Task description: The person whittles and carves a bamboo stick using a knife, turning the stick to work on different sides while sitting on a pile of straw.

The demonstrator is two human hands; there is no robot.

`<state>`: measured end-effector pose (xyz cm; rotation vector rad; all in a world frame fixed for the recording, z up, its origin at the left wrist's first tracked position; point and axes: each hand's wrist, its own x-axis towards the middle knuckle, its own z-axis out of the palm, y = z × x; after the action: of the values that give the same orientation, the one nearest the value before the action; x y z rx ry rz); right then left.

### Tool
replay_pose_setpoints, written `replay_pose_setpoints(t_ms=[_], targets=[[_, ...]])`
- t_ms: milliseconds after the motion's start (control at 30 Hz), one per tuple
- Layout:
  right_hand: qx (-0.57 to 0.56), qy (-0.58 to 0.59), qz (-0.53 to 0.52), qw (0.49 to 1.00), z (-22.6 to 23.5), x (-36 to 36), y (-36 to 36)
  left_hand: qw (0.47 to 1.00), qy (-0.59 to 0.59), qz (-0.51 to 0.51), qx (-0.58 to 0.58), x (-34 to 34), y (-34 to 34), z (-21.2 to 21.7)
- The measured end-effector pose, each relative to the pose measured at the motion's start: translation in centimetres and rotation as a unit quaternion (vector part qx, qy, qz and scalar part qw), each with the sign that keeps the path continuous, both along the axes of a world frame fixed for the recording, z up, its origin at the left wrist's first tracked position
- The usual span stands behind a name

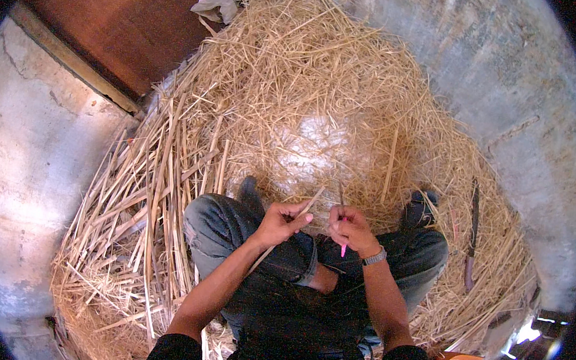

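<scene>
Head view: left hand (283, 225) pinches a pale strip (314, 200) between thumb and fingers, above the crossed legs (213, 225). Right hand (352, 230) is closed round a pink-handled tool (343, 251), also above the legs; probably a small knife, too thin here to be sure. More strips (167, 170) lie left of the legs. Step looks like trimming; next move calls for a steady strip, fingertips clear.

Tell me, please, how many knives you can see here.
2: a pink-handled knife in the right hand, and a long knife lying on the straw at the right. More may be hidden in the straw.
</scene>
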<state>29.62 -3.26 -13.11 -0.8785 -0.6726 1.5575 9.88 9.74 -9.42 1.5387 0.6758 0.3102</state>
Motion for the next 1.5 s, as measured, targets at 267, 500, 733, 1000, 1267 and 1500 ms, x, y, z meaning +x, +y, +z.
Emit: replay_pose_setpoints(t_ms=[267,500,733,1000,1267,1500], targets=[[-0.088,-0.304,-0.203,0.927,1.4,-0.9,1.8,0.987,-0.020,-0.051,-0.153,-0.5,0.1,-0.9],[-0.050,-0.339,-0.188,0.920,-0.8,-0.7,1.9,0.985,-0.031,-0.121,-0.115,-0.8,-0.4,-0.5],[-0.090,-0.198,-0.388,0.896,0.9,3.6,2.2,0.987,0.065,-0.146,-0.025,-5.9,-2.8,3.1],[-0.081,-0.055,-0.488,0.867,1.4,5.7,2.0,0.984,0.145,-0.091,0.049,-13.7,-3.6,8.1],[-0.068,-0.008,-0.565,0.823,2.8,9.9,0.5,0.972,0.211,-0.033,0.100,-22.6,-3.1,9.9],[-0.025,-0.001,-0.597,0.802,2.9,11.0,-0.3,0.946,0.142,0.169,0.236,-27.1,-1.4,9.8]])
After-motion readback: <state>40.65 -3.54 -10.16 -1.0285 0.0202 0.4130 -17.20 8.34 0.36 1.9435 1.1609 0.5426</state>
